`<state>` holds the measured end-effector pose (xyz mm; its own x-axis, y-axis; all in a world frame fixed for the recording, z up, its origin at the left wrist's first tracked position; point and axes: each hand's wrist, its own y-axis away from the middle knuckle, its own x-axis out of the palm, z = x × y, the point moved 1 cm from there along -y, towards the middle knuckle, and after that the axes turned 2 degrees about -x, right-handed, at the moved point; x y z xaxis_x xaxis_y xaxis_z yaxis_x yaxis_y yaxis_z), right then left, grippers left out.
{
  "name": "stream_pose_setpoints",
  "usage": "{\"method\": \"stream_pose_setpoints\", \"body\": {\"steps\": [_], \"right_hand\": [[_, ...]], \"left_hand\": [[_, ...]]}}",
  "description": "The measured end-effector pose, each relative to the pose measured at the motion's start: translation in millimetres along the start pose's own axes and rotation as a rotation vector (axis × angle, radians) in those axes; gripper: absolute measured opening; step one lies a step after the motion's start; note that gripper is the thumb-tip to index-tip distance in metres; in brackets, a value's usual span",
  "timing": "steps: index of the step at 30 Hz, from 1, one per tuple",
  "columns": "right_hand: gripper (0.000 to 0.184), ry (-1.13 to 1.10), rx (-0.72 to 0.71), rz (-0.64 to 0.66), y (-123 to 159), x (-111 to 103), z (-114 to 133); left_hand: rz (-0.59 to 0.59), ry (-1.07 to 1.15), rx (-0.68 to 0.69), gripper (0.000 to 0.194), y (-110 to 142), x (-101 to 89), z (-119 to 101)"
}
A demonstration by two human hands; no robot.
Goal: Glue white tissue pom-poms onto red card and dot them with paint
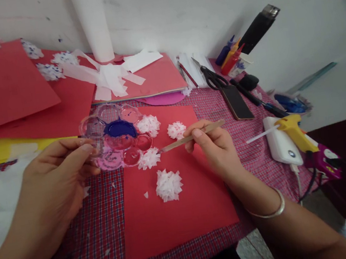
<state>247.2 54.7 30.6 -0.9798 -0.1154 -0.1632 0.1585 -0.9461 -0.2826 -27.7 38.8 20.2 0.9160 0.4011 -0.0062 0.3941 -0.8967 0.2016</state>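
Note:
My left hand [58, 174] pinches the near-left rim of a clear flower-shaped paint palette [112, 159]. Dark blue paint fills its middle, and red and pink paint lie in several wells. Between the thumb and fingers of my right hand [213, 147] is a slim wooden paintbrush [175, 144], its dark tip pointing left beside a white paper flower [149, 159]. A plain white paper flower [168, 185] rests nearer to me on the red sheet [181, 220]. Beyond the brush sit a pink-dabbed flower [176, 130] and another flower [148, 125] partly beside the palette.
At the back stand a white roll [93, 24] and cut paper strips [109, 80]. Scissors [212, 77], a phone [237, 102], paint bottles [230, 57] and a yellow glue gun [296, 129] with cables lie right. More red sheets [6, 94] with paper flowers are left.

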Motion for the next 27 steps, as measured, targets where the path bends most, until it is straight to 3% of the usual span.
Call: {"method": "stream_pose_setpoints", "body": {"steps": [3, 12, 19, 27], "right_hand": [[0.020, 0.001, -0.002, 0.003, -1, 0, -1], [0.020, -0.031, 0.023, -0.029, -1, 2, -1], [0.018, -0.070, 0.065, 0.105, 1, 13, -3], [0.017, -0.198, 0.020, -0.046, 4, 2, -3]], "left_hand": [[-0.004, 0.034, 0.064, 0.011, -3, -4.3, 3], [0.003, 0.029, 0.062, 0.011, -5, -6.2, 4], [0.001, 0.028, 0.037, 0.011, -6, -6.9, 6], [0.004, 0.007, -0.042, 0.012, 4, 3.1, -5]]}}
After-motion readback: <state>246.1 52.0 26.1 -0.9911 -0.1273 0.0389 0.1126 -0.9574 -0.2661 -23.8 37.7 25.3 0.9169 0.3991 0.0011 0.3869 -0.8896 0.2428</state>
